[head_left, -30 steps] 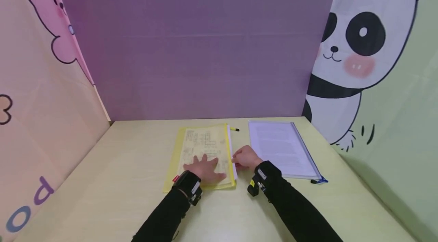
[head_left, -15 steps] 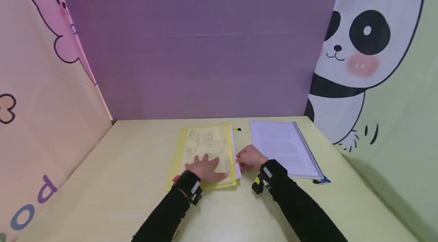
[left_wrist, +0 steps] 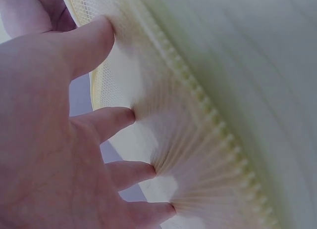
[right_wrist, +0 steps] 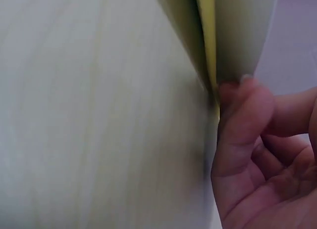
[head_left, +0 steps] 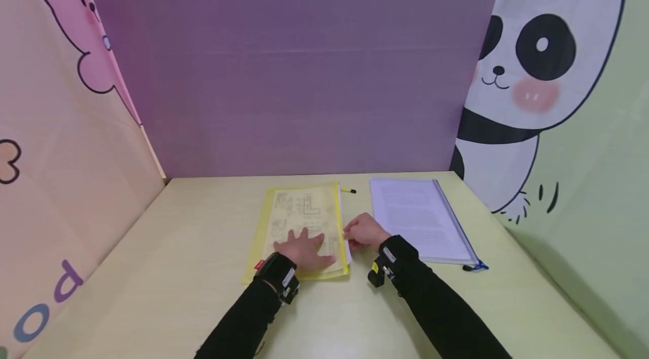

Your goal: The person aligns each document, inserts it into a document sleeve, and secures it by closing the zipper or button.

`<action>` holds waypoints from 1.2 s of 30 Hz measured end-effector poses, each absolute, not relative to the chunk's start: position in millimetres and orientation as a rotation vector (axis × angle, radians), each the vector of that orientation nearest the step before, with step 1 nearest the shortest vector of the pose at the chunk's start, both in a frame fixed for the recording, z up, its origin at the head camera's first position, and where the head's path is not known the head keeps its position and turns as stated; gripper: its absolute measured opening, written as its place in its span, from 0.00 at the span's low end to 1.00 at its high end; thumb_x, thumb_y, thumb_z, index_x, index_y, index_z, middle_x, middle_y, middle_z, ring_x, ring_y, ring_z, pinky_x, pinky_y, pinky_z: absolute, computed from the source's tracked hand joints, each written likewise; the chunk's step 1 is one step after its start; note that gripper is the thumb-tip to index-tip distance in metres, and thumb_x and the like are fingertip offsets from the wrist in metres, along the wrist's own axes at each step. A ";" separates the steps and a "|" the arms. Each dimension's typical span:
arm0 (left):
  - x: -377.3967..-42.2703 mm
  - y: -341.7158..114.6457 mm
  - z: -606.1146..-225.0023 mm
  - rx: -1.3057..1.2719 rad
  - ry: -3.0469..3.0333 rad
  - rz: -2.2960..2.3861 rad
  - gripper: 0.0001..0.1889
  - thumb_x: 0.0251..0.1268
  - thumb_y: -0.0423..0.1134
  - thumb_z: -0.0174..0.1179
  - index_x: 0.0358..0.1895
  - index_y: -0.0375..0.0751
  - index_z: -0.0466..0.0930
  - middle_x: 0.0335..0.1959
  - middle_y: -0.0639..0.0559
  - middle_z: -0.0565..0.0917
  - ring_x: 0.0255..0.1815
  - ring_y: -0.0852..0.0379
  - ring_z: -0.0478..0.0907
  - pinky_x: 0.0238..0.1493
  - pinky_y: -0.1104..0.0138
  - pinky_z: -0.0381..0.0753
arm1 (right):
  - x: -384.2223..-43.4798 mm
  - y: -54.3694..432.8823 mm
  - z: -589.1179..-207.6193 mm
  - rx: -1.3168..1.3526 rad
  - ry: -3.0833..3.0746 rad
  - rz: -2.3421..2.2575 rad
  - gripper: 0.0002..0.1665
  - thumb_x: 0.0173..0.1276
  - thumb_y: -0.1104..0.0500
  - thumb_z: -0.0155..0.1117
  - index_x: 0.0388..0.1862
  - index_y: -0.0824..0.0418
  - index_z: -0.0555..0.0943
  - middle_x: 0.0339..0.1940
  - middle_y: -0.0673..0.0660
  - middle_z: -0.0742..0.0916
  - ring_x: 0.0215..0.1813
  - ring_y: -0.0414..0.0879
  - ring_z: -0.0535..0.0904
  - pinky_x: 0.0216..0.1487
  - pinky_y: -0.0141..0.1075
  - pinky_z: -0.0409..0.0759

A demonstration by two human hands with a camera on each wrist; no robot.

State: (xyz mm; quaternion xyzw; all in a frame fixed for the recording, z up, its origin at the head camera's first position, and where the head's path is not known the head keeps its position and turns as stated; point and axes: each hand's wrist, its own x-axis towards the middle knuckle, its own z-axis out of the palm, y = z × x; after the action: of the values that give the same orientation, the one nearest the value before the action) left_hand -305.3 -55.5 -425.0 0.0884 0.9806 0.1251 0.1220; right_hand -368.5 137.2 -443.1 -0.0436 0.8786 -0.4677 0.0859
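A yellow mesh zipper pouch (head_left: 259,240) lies flat on the table, with a printed sheet showing through it and a small red tag (head_left: 259,264) at its lower left. My left hand (head_left: 304,251) rests on the pouch, fingers spread. In the left wrist view its fingertips press the mesh (left_wrist: 163,140) into creases. At the pouch's right edge, my right hand (head_left: 366,231) pinches white paper (right_wrist: 242,36) between thumb and fingers. A narrow strip of that paper sticks out past the yellow edge; the rest is hidden.
On the right lies a clear zipper pouch (head_left: 413,218) holding printed white paper, with a dark blue zip (head_left: 453,218) and a blue pull (head_left: 476,266). A yellow zip end with a black tip (head_left: 350,190) pokes out beyond the yellow pouch's top right corner.
My right hand moved slightly right with the paper, then back left; less of the paper shows past the edge than half a second ago. My left hand stays put on the pouch.
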 end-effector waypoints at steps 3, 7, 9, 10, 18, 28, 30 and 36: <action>-306.7 -55.3 -425.6 0.260 2.859 0.366 0.39 0.66 0.73 0.52 0.77 0.62 0.67 0.80 0.43 0.60 0.80 0.32 0.51 0.66 0.25 0.54 | -369.7 137.0 -442.9 -0.106 2.590 -1.411 0.05 0.65 0.71 0.66 0.37 0.73 0.86 0.16 0.53 0.82 0.17 0.40 0.76 0.21 0.29 0.76; -307.8 -55.1 -426.6 0.254 2.847 0.368 0.40 0.65 0.74 0.53 0.77 0.62 0.67 0.80 0.43 0.59 0.80 0.31 0.50 0.66 0.25 0.53 | -371.7 136.7 -443.9 -0.083 2.513 -1.473 0.05 0.67 0.71 0.64 0.39 0.73 0.85 0.16 0.52 0.81 0.17 0.39 0.74 0.21 0.28 0.75; -307.3 -55.9 -425.9 0.255 2.845 0.360 0.40 0.64 0.74 0.53 0.77 0.63 0.67 0.80 0.44 0.59 0.80 0.31 0.51 0.66 0.26 0.53 | -372.2 136.0 -443.8 -0.072 2.501 -1.470 0.06 0.67 0.70 0.64 0.39 0.72 0.86 0.15 0.52 0.79 0.16 0.39 0.71 0.18 0.28 0.70; -307.0 -56.1 -425.3 0.255 2.843 0.359 0.40 0.64 0.74 0.54 0.77 0.63 0.66 0.81 0.44 0.59 0.80 0.31 0.50 0.66 0.26 0.53 | -372.4 135.8 -443.7 -0.065 2.507 -1.459 0.05 0.68 0.69 0.64 0.38 0.71 0.86 0.14 0.51 0.77 0.16 0.39 0.70 0.17 0.28 0.68; -303.5 -57.4 -421.1 0.249 2.844 0.351 0.42 0.61 0.75 0.56 0.77 0.64 0.65 0.81 0.44 0.58 0.80 0.32 0.50 0.67 0.26 0.53 | -371.4 132.6 -439.8 -0.098 2.532 -1.381 0.08 0.63 0.69 0.64 0.39 0.67 0.87 0.11 0.51 0.75 0.13 0.40 0.67 0.15 0.29 0.63; -303.5 -60.1 -424.7 0.249 2.852 0.378 0.42 0.62 0.73 0.57 0.78 0.61 0.65 0.81 0.44 0.59 0.80 0.34 0.50 0.68 0.27 0.52 | -367.5 128.8 -441.5 -0.032 2.590 -1.417 0.06 0.56 0.71 0.65 0.31 0.67 0.87 0.10 0.51 0.77 0.13 0.40 0.70 0.14 0.29 0.68; -303.6 -60.2 -425.8 0.256 2.847 0.378 0.42 0.62 0.73 0.57 0.78 0.61 0.65 0.81 0.44 0.58 0.80 0.33 0.49 0.68 0.27 0.51 | -366.7 126.8 -442.6 -0.018 2.597 -1.420 0.06 0.57 0.71 0.65 0.32 0.67 0.87 0.10 0.52 0.78 0.13 0.40 0.70 0.15 0.29 0.68; -303.2 -60.8 -427.3 0.283 2.840 0.377 0.42 0.63 0.73 0.57 0.78 0.63 0.64 0.81 0.43 0.57 0.80 0.32 0.48 0.67 0.25 0.50 | -365.6 119.5 -443.7 -0.112 2.617 -1.391 0.07 0.59 0.72 0.62 0.31 0.67 0.86 0.10 0.51 0.76 0.13 0.40 0.69 0.15 0.28 0.67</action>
State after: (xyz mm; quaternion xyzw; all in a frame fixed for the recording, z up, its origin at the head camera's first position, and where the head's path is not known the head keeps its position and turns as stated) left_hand -303.2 -60.8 -427.3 0.0975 0.9780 0.1298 0.1310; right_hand -365.6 119.5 -443.7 -0.0376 0.8790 -0.4672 0.0877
